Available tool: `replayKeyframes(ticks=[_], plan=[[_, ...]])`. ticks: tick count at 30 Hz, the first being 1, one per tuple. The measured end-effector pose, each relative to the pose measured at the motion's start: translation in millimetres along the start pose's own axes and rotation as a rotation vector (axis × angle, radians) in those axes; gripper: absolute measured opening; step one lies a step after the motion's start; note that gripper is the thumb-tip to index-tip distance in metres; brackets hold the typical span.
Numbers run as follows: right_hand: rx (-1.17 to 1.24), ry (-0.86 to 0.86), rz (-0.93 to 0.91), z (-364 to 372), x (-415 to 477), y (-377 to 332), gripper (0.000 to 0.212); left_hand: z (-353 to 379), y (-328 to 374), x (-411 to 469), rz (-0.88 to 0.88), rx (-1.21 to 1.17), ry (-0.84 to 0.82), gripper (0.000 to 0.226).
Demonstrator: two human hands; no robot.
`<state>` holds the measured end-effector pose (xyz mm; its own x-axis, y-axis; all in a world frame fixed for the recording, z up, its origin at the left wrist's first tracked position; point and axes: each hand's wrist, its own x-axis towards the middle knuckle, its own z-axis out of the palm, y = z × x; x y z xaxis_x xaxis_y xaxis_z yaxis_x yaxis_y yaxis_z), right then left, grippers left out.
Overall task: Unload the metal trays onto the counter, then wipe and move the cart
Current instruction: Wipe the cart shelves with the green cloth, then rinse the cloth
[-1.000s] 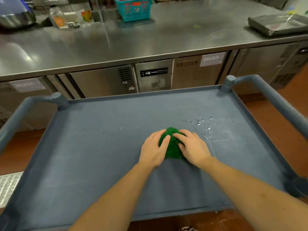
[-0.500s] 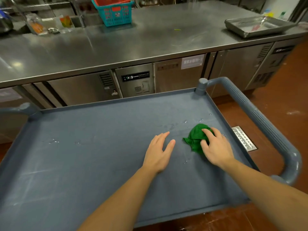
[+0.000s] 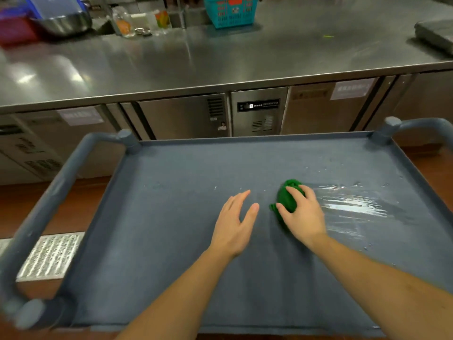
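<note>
Fingers (image 3: 295,192) of right hand (image 3: 302,217) curl over bunched green cloth (image 3: 286,200) mid-right on grey cart shelf (image 3: 171,217), left hand (image 3: 232,224) spread, holding nothing; best press firmly, overlapping passes through wet streak (image 3: 353,207).

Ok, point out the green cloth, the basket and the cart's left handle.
green cloth (image 3: 286,200), head view, bunched part between thumb and finger
basket (image 3: 230,13), head view, front wall
left handle (image 3: 49,200), head view, middle of bar
</note>
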<state>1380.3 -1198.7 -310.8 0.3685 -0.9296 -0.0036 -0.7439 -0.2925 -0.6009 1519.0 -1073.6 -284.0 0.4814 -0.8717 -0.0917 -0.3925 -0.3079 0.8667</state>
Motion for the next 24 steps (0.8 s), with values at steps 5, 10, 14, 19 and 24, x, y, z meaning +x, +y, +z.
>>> replayKeyframes(ticks=[5,10,14,19,24], plan=[[-0.029,-0.119,-0.173,77.2,-11.5,-94.9,0.05,-85.5,-43.6,-12.6,-0.081,0.006,0.105,0.05],[0.0,-0.228,-0.319,144.2,-32.5,-186.6,0.051,-159.3,-80.9,-30.6,-0.163,-0.006,0.211,0.05],[0.016,-0.281,-0.437,183.2,-51.5,-247.5,0.047,-203.7,-98.7,-42.7,-0.17,-0.004,0.311,0.046],[-0.072,-0.284,-0.583,205.4,-52.3,-277.1,0.039,-228.0,-115.0,-44.8,-0.215,-0.016,0.362,0.047],[-0.15,-0.27,-0.583,201.6,-22.3,-259.0,0.034,-216.1,-106.7,-35.8,-0.207,-0.022,0.32,0.046]])
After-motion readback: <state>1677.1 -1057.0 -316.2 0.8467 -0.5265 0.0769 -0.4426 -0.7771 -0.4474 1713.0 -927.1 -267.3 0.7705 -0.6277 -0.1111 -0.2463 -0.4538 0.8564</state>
